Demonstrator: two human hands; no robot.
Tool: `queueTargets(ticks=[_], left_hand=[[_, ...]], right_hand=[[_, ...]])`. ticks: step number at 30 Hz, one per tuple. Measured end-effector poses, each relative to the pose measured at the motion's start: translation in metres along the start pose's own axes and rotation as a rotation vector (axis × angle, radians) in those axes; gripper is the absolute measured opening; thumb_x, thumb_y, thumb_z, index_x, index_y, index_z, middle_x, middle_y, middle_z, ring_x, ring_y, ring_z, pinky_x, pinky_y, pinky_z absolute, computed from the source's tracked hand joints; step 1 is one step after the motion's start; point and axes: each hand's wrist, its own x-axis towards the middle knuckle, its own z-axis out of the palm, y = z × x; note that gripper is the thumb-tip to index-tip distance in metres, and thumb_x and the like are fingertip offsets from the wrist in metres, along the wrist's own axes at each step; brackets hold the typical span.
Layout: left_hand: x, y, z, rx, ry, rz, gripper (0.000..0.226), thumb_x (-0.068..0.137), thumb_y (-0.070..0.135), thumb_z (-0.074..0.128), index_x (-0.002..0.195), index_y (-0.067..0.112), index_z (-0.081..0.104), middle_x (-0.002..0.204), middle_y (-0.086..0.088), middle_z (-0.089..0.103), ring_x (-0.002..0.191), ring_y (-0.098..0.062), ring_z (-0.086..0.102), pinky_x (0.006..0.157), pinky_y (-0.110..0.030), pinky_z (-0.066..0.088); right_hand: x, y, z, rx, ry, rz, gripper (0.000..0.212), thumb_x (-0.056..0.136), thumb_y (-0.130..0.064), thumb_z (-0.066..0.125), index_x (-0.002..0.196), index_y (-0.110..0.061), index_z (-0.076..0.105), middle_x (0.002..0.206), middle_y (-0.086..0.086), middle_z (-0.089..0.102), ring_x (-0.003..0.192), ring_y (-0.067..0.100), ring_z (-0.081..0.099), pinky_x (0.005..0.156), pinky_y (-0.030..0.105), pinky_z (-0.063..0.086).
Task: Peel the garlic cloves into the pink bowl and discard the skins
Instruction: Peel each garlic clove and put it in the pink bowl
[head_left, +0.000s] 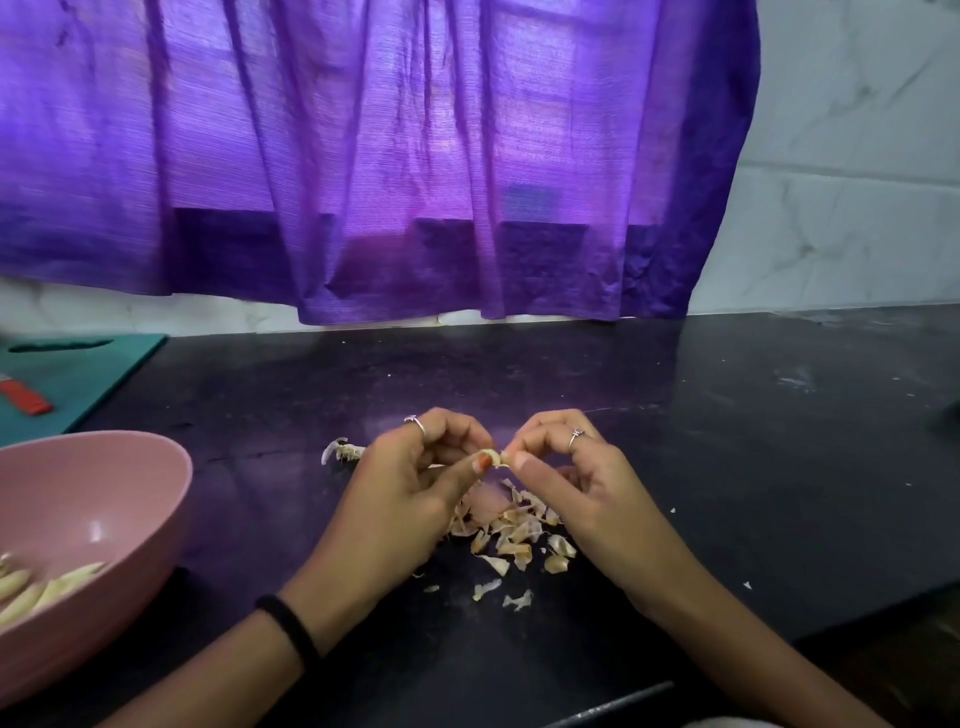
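My left hand (410, 483) and my right hand (566, 478) meet above the black counter, both pinching one small garlic clove (496, 458) between thumbs and fingertips. Most of the clove is hidden by the fingers. Below the hands lies a heap of papery garlic skins (511, 535). At the left edge stands the pink bowl (130, 478), holding several peeled cloves (47, 587). A garlic stem remnant (343, 451) lies just left of my left hand.
A teal cutting board (78, 379) with a red-handled tool (26, 397) sits at the far left. A purple curtain (415, 156) hangs behind the counter. The black counter (727, 441) ends at a front edge on the right, near a dark rod (613, 706).
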Motion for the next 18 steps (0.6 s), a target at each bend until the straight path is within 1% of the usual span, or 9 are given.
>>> queueTargets(ticks=[2, 3, 5, 8, 12, 14, 16, 18], left_hand=[[-0.001, 0.001, 0.001, -0.016, -0.009, 0.001, 0.013, 0.085, -0.001, 0.065, 0.089, 0.012, 0.066, 0.084, -0.003, 0.07, 0.075, -0.009, 0.067, 0.065, -0.015, 0.052], [-0.001, 0.002, 0.002, -0.021, -0.015, 0.002, 0.013, 0.085, -0.001, 0.065, 0.089, 0.011, 0.066, 0.084, -0.004, 0.07, 0.076, -0.01, 0.068, 0.066, -0.015, 0.053], [-0.002, 0.004, 0.003, -0.021, -0.014, 0.011, 0.013, 0.084, -0.001, 0.065, 0.09, 0.01, 0.066, 0.085, -0.005, 0.07, 0.078, -0.014, 0.068, 0.069, -0.019, 0.055], [-0.002, 0.006, 0.004, -0.088, -0.003, -0.021, 0.016, 0.083, 0.0, 0.066, 0.092, 0.012, 0.066, 0.086, -0.003, 0.07, 0.078, -0.012, 0.068, 0.072, -0.022, 0.056], [-0.004, 0.007, 0.007, -0.325, -0.004, -0.164, 0.016, 0.079, 0.004, 0.067, 0.092, 0.014, 0.067, 0.085, -0.003, 0.069, 0.079, -0.018, 0.068, 0.07, -0.029, 0.056], [-0.004, 0.005, 0.009, -0.443, -0.013, -0.239, 0.018, 0.074, 0.009, 0.067, 0.091, 0.013, 0.066, 0.086, -0.006, 0.068, 0.078, -0.019, 0.065, 0.072, -0.033, 0.053], [-0.004, 0.004, 0.01, -0.571, -0.018, -0.317, 0.021, 0.071, 0.008, 0.064, 0.092, 0.011, 0.064, 0.083, -0.007, 0.067, 0.074, -0.017, 0.063, 0.071, -0.03, 0.052], [-0.003, 0.002, 0.011, -0.69, -0.018, -0.377, 0.022, 0.07, 0.004, 0.061, 0.091, 0.01, 0.063, 0.081, -0.007, 0.066, 0.07, -0.013, 0.065, 0.068, -0.026, 0.055]], right_hand=[[0.0, 0.002, 0.001, -0.028, 0.007, 0.024, 0.006, 0.087, -0.029, 0.066, 0.082, -0.027, 0.065, 0.102, -0.014, 0.056, 0.098, 0.007, 0.059, 0.088, 0.036, 0.049], [0.001, 0.003, 0.001, -0.03, 0.012, 0.038, 0.006, 0.087, -0.028, 0.067, 0.082, -0.026, 0.065, 0.101, -0.014, 0.056, 0.098, 0.008, 0.059, 0.088, 0.038, 0.05], [0.001, 0.004, 0.002, -0.009, 0.007, 0.05, 0.008, 0.088, -0.022, 0.068, 0.081, -0.023, 0.065, 0.1, -0.013, 0.057, 0.092, 0.007, 0.061, 0.082, 0.035, 0.052], [0.001, 0.004, 0.001, 0.011, -0.02, 0.034, 0.007, 0.09, -0.02, 0.067, 0.083, -0.018, 0.064, 0.1, -0.013, 0.057, 0.083, 0.008, 0.062, 0.075, 0.028, 0.052], [0.0, 0.005, 0.001, 0.015, -0.036, -0.021, 0.008, 0.092, -0.014, 0.062, 0.084, -0.015, 0.062, 0.103, -0.011, 0.054, 0.082, 0.003, 0.06, 0.074, 0.022, 0.05], [0.001, 0.005, 0.0, 0.013, -0.045, -0.04, 0.013, 0.093, -0.013, 0.062, 0.081, -0.02, 0.06, 0.104, -0.012, 0.052, 0.083, 0.005, 0.061, 0.075, 0.023, 0.05], [0.002, 0.005, 0.0, -0.024, -0.044, -0.062, 0.012, 0.091, -0.02, 0.062, 0.08, -0.026, 0.06, 0.105, -0.015, 0.051, 0.09, 0.008, 0.059, 0.081, 0.028, 0.05], [0.002, 0.005, 0.0, -0.027, -0.039, -0.077, 0.004, 0.086, -0.027, 0.06, 0.082, -0.026, 0.06, 0.105, -0.016, 0.051, 0.095, 0.011, 0.058, 0.087, 0.037, 0.05]])
